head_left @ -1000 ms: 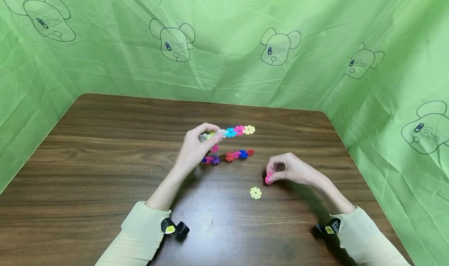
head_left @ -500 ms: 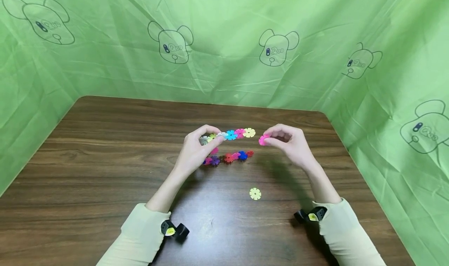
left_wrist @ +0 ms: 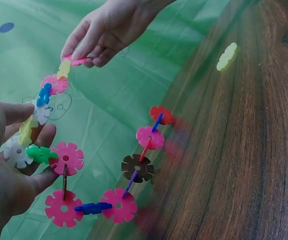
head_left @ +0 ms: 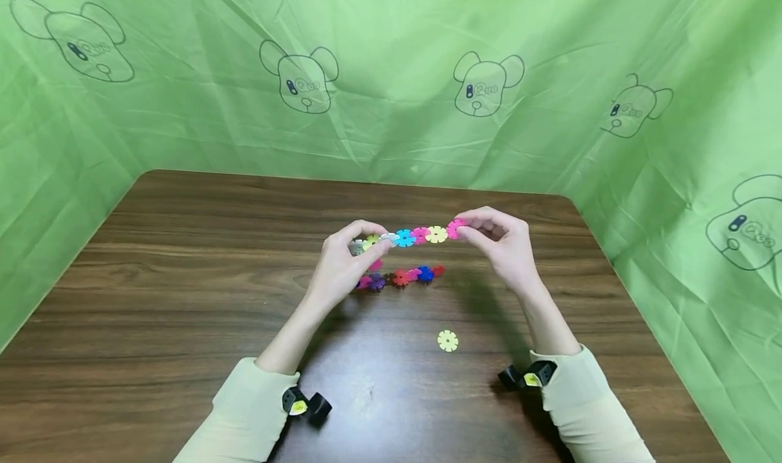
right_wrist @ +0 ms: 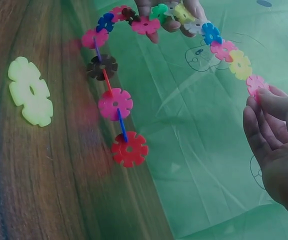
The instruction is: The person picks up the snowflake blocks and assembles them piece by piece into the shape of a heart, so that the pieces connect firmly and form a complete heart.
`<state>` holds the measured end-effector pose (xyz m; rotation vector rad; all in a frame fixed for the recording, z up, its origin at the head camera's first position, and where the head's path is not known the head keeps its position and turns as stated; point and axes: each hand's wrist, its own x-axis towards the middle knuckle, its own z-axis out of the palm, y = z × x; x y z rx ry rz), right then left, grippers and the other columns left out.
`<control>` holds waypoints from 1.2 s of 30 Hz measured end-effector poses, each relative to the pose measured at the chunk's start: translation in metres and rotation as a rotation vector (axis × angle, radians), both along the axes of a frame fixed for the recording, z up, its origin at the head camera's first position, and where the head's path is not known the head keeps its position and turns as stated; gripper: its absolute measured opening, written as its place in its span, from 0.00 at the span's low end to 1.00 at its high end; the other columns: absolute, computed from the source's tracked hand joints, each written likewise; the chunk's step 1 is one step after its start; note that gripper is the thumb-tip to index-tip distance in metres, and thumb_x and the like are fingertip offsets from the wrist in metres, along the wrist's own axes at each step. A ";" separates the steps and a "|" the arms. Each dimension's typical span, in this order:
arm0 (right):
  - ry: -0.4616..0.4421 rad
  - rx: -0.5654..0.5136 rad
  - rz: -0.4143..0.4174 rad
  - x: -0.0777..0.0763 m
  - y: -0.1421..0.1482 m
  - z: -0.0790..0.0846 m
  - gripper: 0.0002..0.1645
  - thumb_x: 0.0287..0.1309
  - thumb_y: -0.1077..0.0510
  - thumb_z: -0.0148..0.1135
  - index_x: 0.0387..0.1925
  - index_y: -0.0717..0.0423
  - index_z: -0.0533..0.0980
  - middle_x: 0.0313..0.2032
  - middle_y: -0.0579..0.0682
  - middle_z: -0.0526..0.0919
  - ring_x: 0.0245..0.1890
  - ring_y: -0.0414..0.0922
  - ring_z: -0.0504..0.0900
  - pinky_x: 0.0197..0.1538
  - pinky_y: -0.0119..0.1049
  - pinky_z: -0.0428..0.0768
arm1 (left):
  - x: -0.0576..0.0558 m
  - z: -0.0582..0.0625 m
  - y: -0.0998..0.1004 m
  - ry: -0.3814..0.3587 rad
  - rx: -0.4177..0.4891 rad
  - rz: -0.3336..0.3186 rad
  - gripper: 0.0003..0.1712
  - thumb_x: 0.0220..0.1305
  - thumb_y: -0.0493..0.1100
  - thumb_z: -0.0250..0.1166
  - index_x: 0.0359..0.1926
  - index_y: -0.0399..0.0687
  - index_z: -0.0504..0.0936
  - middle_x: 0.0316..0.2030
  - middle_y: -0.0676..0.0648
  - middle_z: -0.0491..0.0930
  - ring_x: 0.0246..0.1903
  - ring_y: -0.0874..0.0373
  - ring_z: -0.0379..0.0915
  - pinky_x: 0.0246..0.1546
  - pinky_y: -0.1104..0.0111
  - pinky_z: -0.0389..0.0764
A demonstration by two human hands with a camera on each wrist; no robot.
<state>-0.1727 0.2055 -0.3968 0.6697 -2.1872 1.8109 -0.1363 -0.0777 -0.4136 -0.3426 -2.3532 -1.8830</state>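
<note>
A chain of interlocking plastic snowflake discs (head_left: 404, 238) in many colours bends round in a U. My left hand (head_left: 345, 259) holds it near the white and light yellow discs, between thumb and fingers. Between the thumb and fingers of my right hand (head_left: 504, 246) is a pink disc (right_wrist: 256, 86), right at the yellow disc (head_left: 436, 234) that ends the upper run. The lower run hangs over the table and finishes in a red disc (right_wrist: 129, 149). Part of the chain is hidden behind my left hand in the head view.
One loose pale yellow disc (head_left: 448, 341) lies on the brown wooden table (head_left: 183, 313), in front of the chain. A green cloth (head_left: 391, 137) with printed mouse heads stands behind and beside the table. Each wrist wears a black camera (head_left: 318, 409).
My right hand has lifted the pink disc from the table and brought it up and left to the yellow end of the chain. My left hand keeps its hold, nearly still.
</note>
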 end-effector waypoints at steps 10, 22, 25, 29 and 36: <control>0.014 -0.039 0.006 0.003 -0.002 0.001 0.11 0.61 0.69 0.70 0.45 0.67 0.83 0.36 0.48 0.91 0.35 0.46 0.90 0.43 0.34 0.87 | 0.000 -0.001 -0.001 0.004 0.008 -0.008 0.10 0.67 0.52 0.70 0.46 0.57 0.86 0.43 0.50 0.86 0.33 0.47 0.83 0.31 0.71 0.78; 0.018 -0.022 -0.013 0.004 -0.002 0.002 0.10 0.60 0.69 0.71 0.44 0.66 0.84 0.34 0.47 0.91 0.32 0.44 0.89 0.40 0.31 0.86 | 0.000 -0.001 0.000 0.005 0.010 -0.010 0.09 0.68 0.51 0.70 0.45 0.56 0.86 0.43 0.50 0.86 0.31 0.51 0.81 0.30 0.71 0.77; 0.010 -0.029 -0.008 0.004 -0.002 0.002 0.10 0.60 0.69 0.71 0.44 0.67 0.84 0.34 0.48 0.91 0.33 0.45 0.89 0.41 0.32 0.86 | 0.000 -0.001 0.000 0.013 0.005 -0.006 0.09 0.68 0.51 0.70 0.45 0.56 0.86 0.43 0.51 0.86 0.30 0.56 0.79 0.30 0.71 0.77; 0.015 -0.017 -0.013 0.003 -0.002 0.001 0.10 0.59 0.69 0.71 0.44 0.64 0.85 0.34 0.48 0.91 0.32 0.45 0.89 0.39 0.31 0.86 | -0.001 -0.001 0.000 0.016 0.001 -0.006 0.09 0.68 0.52 0.70 0.45 0.57 0.86 0.43 0.51 0.86 0.30 0.58 0.78 0.32 0.71 0.77; 0.022 -0.010 -0.022 0.004 -0.006 -0.002 0.10 0.59 0.70 0.71 0.43 0.64 0.85 0.34 0.44 0.91 0.31 0.47 0.88 0.39 0.34 0.86 | 0.000 0.000 0.000 0.009 0.002 -0.011 0.09 0.68 0.51 0.69 0.46 0.57 0.86 0.43 0.51 0.85 0.32 0.55 0.79 0.32 0.71 0.77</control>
